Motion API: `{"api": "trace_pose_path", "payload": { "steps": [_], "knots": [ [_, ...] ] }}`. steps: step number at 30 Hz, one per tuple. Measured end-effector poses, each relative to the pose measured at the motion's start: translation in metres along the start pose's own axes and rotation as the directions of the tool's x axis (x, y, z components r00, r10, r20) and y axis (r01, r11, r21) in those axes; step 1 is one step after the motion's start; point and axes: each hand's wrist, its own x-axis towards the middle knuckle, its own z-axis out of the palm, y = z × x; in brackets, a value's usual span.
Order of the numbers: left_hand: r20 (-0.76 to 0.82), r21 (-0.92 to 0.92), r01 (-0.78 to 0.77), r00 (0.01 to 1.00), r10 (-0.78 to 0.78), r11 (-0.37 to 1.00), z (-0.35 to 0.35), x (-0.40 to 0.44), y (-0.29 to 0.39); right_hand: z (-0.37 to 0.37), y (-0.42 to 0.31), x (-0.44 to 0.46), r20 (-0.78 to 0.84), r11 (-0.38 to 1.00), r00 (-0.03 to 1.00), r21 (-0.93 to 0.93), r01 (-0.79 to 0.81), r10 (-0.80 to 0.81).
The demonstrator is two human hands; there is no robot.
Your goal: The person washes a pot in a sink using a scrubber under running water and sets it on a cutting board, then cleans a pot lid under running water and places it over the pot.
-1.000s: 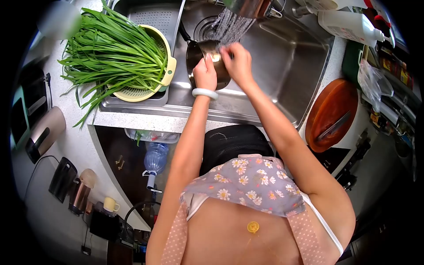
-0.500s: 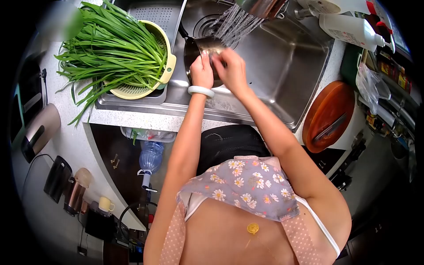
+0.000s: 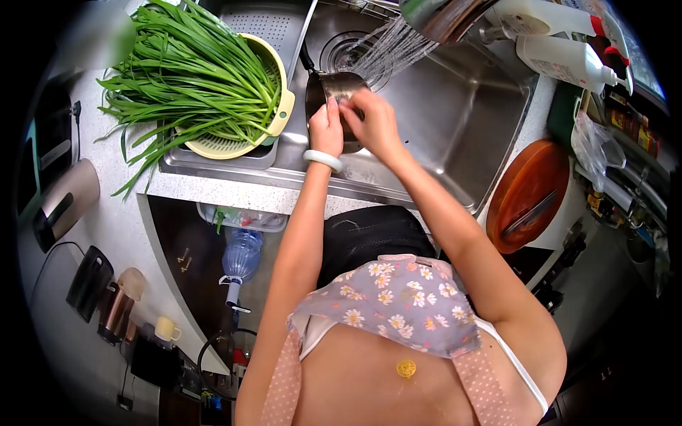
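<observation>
A dark metal pan (image 3: 315, 94) with a black handle sits in the steel sink, partly hidden by my hands. My left hand (image 3: 326, 128), with a pale bangle at the wrist, is closed in a pinch over the pan. Close beside it, my right hand (image 3: 375, 122) has its fingers bent and pressed together, the tips meeting those of the left. Whatever lies between the fingertips is too small to make out. From the faucet (image 3: 444, 18), water (image 3: 394, 53) sprays down just beyond my fingers, near the drain.
Long green leafy stalks (image 3: 192, 78) fill a pale yellow colander (image 3: 285, 106) on the left. To the right, a knife (image 3: 529, 213) lies on a round wooden board (image 3: 533, 167). White bottles (image 3: 565, 60) stand behind the sink. A blue plastic bottle (image 3: 243, 254) is below the counter.
The whole view has shifted slightly. My right hand's fingers have come closer to the left fingertips over the pan. Water keeps running.
</observation>
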Motion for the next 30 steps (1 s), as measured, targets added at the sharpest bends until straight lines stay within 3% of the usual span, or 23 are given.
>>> {"api": "trace_pose_path", "payload": {
  "steps": [1, 4, 5, 8, 10, 12, 14, 17, 19, 20, 22, 24, 26, 30],
  "knots": [
    [0.006, 0.014, -0.030, 1.000, 0.030, 0.999, -0.001, -0.002, -0.002, 0.002, -0.001, -0.005, -0.055, 0.999, 0.998, 0.043, 0.029, -0.027],
    [0.041, 0.156, 0.034, 0.998, -0.041, 0.987, -0.004, -0.002, -0.006, 0.012, 0.012, 0.048, -0.010, 0.990, 0.998, -0.125, 0.066, -0.067],
    [0.061, 0.212, 0.028, 0.997, -0.041, 0.977, -0.006, -0.002, -0.006, 0.019, 0.017, 0.063, 0.016, 0.994, 0.999, -0.097, 0.043, -0.041],
    [-0.001, 0.087, -0.016, 1.000, 0.016, 0.996, -0.009, -0.004, -0.002, 0.009, 0.001, 0.033, 0.115, 0.996, 0.991, -0.052, 0.075, -0.069],
    [0.033, 0.098, 0.002, 0.999, -0.006, 0.995, -0.012, -0.004, 0.005, 0.005, -0.006, 0.013, 0.096, 0.996, 0.991, 0.001, 0.089, -0.088],
    [0.094, 0.142, 0.036, 0.994, -0.050, 0.989, -0.018, -0.003, 0.002, 0.016, 0.004, 0.041, 0.083, 0.991, 0.992, -0.088, 0.101, -0.094],
    [0.058, 0.187, 0.043, 0.997, -0.055, 0.981, -0.014, -0.003, -0.006, 0.029, 0.009, 0.073, 0.132, 0.992, 0.991, -0.124, 0.022, -0.006],
    [0.033, 0.122, -0.031, 0.999, 0.028, 0.992, -0.017, -0.001, -0.006, 0.014, -0.002, 0.041, 0.149, 0.990, 0.982, -0.063, 0.129, -0.118],
    [0.013, 0.083, -0.023, 1.000, 0.022, 0.996, -0.015, -0.001, -0.003, 0.008, -0.004, 0.038, 0.204, 0.990, 0.972, -0.056, 0.130, -0.116],
    [0.089, 0.107, 0.047, 0.994, -0.057, 0.993, -0.023, -0.002, 0.003, 0.013, -0.001, 0.048, 0.192, 0.992, 0.975, -0.033, 0.124, -0.115],
    [0.084, 0.119, 0.049, 0.995, -0.059, 0.992, -0.024, -0.001, -0.004, 0.030, 0.002, 0.078, 0.186, 0.990, 0.983, -0.139, 0.024, 0.002],
    [0.075, 0.137, 0.028, 0.996, -0.039, 0.990, -0.027, -0.001, -0.007, 0.032, 0.006, 0.071, 0.173, 0.985, 0.983, -0.148, 0.086, -0.060],
    [0.066, 0.103, 0.011, 0.998, -0.017, 0.995, -0.023, -0.002, -0.007, 0.011, -0.004, 0.042, 0.230, 0.993, 0.967, -0.024, 0.117, -0.109],
    [0.066, 0.049, 0.031, 0.997, -0.034, 0.998, -0.025, -0.001, 0.000, 0.016, 0.011, 0.060, 0.220, 0.989, 0.972, -0.097, 0.112, -0.088]
  ]
}}
